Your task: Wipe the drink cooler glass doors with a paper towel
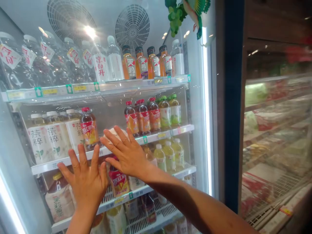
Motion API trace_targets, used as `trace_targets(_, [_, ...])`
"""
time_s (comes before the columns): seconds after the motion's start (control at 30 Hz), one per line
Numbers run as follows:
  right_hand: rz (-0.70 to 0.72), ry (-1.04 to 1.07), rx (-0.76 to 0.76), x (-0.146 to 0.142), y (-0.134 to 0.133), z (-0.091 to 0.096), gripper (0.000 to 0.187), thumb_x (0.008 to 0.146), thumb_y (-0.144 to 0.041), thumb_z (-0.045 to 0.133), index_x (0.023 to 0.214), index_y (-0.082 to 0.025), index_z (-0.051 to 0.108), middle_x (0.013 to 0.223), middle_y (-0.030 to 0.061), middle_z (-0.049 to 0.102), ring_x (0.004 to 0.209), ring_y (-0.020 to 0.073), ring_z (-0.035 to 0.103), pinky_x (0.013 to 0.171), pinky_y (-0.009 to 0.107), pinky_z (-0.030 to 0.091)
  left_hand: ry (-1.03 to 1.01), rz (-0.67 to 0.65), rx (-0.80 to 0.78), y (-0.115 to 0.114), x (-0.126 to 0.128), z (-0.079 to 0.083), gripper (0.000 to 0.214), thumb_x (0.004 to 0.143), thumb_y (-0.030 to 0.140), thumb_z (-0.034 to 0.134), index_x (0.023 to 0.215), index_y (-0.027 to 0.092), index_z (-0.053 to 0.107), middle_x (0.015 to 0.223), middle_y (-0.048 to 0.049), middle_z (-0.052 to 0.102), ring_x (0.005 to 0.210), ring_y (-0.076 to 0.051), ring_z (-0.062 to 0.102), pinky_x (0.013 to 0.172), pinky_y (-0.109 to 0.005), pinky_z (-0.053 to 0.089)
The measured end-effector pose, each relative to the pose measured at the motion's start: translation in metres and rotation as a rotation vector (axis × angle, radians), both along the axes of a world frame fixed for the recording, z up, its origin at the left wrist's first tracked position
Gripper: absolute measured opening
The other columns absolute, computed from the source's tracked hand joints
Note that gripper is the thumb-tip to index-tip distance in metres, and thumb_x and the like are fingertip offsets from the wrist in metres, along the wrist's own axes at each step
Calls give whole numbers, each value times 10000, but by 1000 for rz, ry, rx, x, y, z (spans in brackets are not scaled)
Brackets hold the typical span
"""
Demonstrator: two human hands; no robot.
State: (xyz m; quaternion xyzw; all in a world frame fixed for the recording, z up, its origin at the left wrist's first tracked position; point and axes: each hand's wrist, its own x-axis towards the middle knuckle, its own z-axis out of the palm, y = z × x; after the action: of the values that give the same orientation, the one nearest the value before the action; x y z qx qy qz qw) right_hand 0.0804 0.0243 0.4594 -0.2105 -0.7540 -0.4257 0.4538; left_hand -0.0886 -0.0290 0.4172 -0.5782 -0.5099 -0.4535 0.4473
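Hands of one person are laid before the glass door (pixel 109 113) of a drinks fridge, and they seem to touch the glass. The right hand (pixel 128 152), at the middle of the frame, has its fingers straight and slightly apart, grasping nothing; under them lies a white cloth (pixel 112 131), or maybe paper, which shows only in part. The left hand (pixel 87 182), at lower left of centre, has its fingers spread wide and released, just beside the right hand. Behind the glass, bottles stand on several shelves: clear bottles (pixel 52 61) at upper left, orange bottles (pixel 141 63) at upper centre, and a red-capped bottle (pixel 89 128) between the hands and the white tea bottles (pixel 55 136). Green grapes (pixel 175 18) decorate the upper right.
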Motion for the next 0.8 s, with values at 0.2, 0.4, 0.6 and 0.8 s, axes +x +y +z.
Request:
trace_targets(0.2, [-37, 89, -4, 48, 22, 48, 717, 1023, -580, 437, 1618, -213, 278, 1714, 35, 227, 1604, 283, -31, 1303, 579, 31, -34, 27, 17, 4, 10, 4, 772, 958, 318, 551, 1612, 388, 146, 1739, -41, 13, 1597, -357, -16, 1233, -712, -51])
trace_targets(0.4, [-123, 343, -58, 129, 48, 54, 774, 1049, -525, 386, 1653, -255, -16, 1737, 58, 116, 1598, 299, -78, 1275, 642, 97, -78, 77, 29, 4, 31, 15, 797, 966, 350, 539, 1622, 370, 87, 1736, -39, -66, 1588, -377, -71, 1239, -704, -35])
trace_targets(0.6, [-155, 512, -105, 205, 75, 20, 746, 1067, -479, 323, 1633, -303, -130, 1738, 10, -108, 1590, 334, -101, 1235, 716, 84, 72, 53, 30, 27, 79, 41, 751, 974, 373, 544, 1612, 378, 149, 1735, -42, 38, 1599, -329, 10, 1262, -655, -36])
trace_targets(0.8, [-130, 542, -103, 182, 68, 29, 786, 1061, -496, 348, 1630, -284, -151, 1737, 39, -114, 1583, 368, -113, 1212, 746, 130, 124, 41, 51, 33, 95, 56, 730, 975, 373, 546, 1607, 360, 181, 1732, -28, 48, 1602, -307, 7, 1277, -623, -33])
